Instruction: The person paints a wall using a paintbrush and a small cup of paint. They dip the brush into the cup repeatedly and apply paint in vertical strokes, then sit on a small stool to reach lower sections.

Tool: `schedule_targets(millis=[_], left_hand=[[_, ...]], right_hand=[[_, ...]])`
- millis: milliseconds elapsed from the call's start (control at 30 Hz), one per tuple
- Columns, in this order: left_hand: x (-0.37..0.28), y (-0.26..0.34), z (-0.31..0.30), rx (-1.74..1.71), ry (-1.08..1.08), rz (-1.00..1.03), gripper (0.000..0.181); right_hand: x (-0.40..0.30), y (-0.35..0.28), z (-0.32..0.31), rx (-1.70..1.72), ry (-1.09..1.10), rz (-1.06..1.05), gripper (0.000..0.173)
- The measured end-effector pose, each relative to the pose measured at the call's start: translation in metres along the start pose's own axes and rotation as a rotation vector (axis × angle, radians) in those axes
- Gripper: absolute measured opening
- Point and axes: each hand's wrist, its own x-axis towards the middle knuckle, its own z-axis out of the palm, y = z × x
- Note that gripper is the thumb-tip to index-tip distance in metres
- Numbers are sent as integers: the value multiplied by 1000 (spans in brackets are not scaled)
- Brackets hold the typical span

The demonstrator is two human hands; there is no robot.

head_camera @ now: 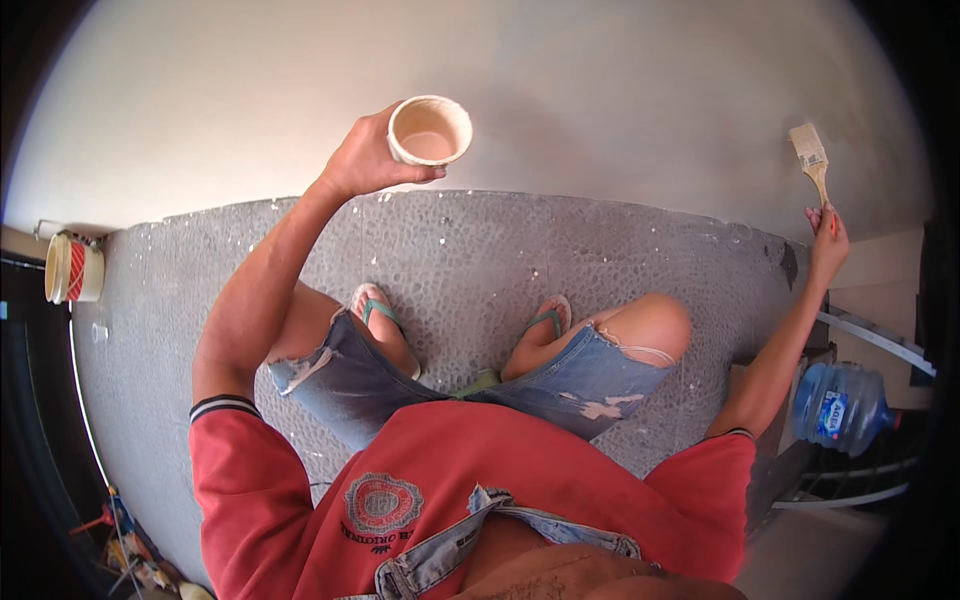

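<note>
My left hand [367, 154] grips a paint-smeared cup [431, 131] from its side, the thumb along its lower edge. Pale liquid, seemingly paint, lies in the cup, whose mouth faces me. Far out to the right, my right hand [829, 236] holds a flat paintbrush [812, 161] by its wooden handle. Its bristles are coated in pale paint and lie at or close to the wall [600, 97]; contact cannot be told. A darker, damp-looking patch shows on the wall around the brush.
Pebble-textured grey floor [450, 247] with white specks meets the wall. A paint-marked bucket [82, 270] stands far left, near a small clear plastic cup [100, 332]. On the right are a large blue water bottle [840, 409] and metal rails [877, 337]. Assorted items [135, 555] lie lower left.
</note>
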Motion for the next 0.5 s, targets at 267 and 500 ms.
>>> schedule_targets(millis=[267,500], left_hand=[[-3,0,8,0,-96,57,82],[-6,3,12,2,-198,60,84]], right_hand=[[-125,-234,87,-12,-578,-71,34],[-157,-325,182,-38,-1080,-375,30]])
